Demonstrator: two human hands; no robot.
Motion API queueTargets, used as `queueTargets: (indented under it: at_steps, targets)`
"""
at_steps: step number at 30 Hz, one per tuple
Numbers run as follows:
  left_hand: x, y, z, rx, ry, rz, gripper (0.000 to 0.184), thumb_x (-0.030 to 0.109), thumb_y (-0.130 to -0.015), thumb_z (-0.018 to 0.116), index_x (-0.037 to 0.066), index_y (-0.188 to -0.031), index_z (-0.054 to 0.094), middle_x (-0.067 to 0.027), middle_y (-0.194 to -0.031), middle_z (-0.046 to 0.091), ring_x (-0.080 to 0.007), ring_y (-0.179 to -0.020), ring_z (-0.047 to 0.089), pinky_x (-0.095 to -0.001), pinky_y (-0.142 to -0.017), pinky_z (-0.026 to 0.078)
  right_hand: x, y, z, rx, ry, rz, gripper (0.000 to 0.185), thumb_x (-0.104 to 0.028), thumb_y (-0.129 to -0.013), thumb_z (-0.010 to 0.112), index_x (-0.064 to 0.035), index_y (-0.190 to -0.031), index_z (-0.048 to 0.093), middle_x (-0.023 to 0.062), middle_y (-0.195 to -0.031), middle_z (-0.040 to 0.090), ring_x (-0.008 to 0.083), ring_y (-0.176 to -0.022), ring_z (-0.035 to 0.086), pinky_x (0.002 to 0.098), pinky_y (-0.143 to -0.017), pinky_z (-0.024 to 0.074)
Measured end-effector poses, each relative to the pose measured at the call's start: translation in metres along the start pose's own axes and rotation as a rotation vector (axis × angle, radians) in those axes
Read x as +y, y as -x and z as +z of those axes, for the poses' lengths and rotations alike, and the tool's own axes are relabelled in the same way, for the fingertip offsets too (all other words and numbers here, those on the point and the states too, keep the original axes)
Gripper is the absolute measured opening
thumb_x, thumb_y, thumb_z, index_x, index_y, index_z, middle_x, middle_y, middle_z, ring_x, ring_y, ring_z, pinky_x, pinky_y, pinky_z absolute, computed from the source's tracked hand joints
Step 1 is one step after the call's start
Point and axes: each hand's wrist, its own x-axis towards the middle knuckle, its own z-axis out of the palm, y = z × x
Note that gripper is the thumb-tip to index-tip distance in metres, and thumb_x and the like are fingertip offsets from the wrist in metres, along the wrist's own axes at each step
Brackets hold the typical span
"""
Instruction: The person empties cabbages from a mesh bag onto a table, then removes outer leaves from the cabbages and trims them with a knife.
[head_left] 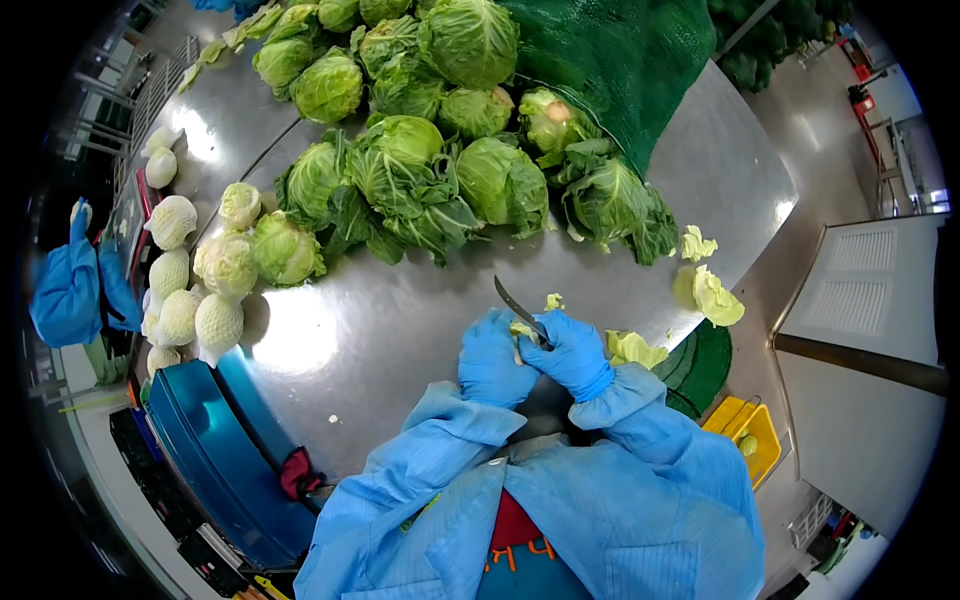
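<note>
My right hand (572,354), in a blue glove, is closed around a small knife. The knife's curved dark blade (513,303) points up and to the left, above the steel table. Close beside it, my left hand (492,362), also gloved in blue, is closed on a pale green piece of cabbage (519,331). Most of that piece is hidden by my fingers. A small cabbage scrap (554,301) lies just beyond the hands. To the right of my right hand, a loose cabbage leaf (634,349) rests at the table's near edge.
Whole cabbages (400,165) are heaped across the far side of the table (370,340), beside a green mesh sack (610,65). Net-wrapped cabbages (178,317) stand at the left, near a blue bin (215,440). A yellow basket (762,445) sits at lower right.
</note>
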Motion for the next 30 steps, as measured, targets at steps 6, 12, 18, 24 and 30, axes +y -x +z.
queueTargets:
  at_steps: [6, 12, 18, 24, 30]
  targets:
    - [-0.007, 0.011, 0.010, 0.335, -0.061, 0.213, 0.063, 0.029, -0.068, 0.078, 0.003, -0.120, 0.055, -0.0201, -0.115, 0.059, -0.0389, -0.108, 0.054, -0.0455, -0.092, 0.045, 0.002, 0.007, 0.006, 0.154, -0.156, 0.068, 0.025, -0.030, -0.078, 0.075, -0.0102, -0.089, 0.065, 0.0079, -0.070, 0.061, 0.0201, -0.057, 0.060, 0.0336, -0.053, 0.0478]
    - [-0.014, 0.019, -0.005, 0.278, 0.015, 0.270, 0.077, 0.029, -0.064, 0.083, 0.001, -0.128, 0.050, -0.0195, -0.122, 0.056, -0.0359, -0.111, 0.054, -0.0428, -0.096, 0.044, 0.059, 0.024, 0.005, 0.147, -0.713, 0.676, 0.030, -0.031, -0.083, 0.072, -0.0067, -0.099, 0.065, 0.0100, -0.065, 0.061, 0.0158, -0.057, 0.059, 0.0337, -0.053, 0.0469]
    - [-0.045, 0.023, -0.007, 0.184, 0.325, 0.248, 0.092, 0.024, -0.063, 0.086, -0.001, -0.137, 0.038, -0.0172, -0.123, 0.052, -0.0303, -0.111, 0.055, -0.0391, -0.098, 0.044, 0.070, 0.018, -0.056, 0.290, 0.198, 0.456, 0.051, -0.035, -0.084, 0.072, -0.0105, -0.126, 0.058, 0.0120, -0.074, 0.066, 0.0245, -0.058, 0.062, 0.0371, -0.054, 0.0497]
    - [-0.046, 0.027, -0.006, 0.216, 0.274, 0.282, 0.106, 0.031, -0.059, 0.087, 0.000, -0.143, 0.030, -0.0207, -0.127, 0.050, -0.0367, -0.113, 0.051, -0.0438, -0.095, 0.045, 0.019, 0.012, -0.005, -0.059, -0.528, 0.369, 0.053, -0.031, -0.083, 0.074, -0.0061, -0.127, 0.057, 0.0037, -0.086, 0.068, 0.0138, -0.069, 0.060, 0.0283, -0.061, 0.0503]
    - [-0.044, 0.029, -0.006, 0.203, 0.218, 0.263, 0.109, 0.031, -0.058, 0.087, -0.001, -0.143, 0.029, -0.0205, -0.126, 0.050, -0.0365, -0.113, 0.052, -0.0426, -0.094, 0.046, 0.002, -0.001, 0.010, -0.388, -0.857, 0.679, 0.038, -0.030, -0.088, 0.069, -0.0058, -0.117, 0.065, -0.0002, -0.087, 0.065, 0.0047, -0.062, 0.051, 0.0216, -0.053, 0.0398]
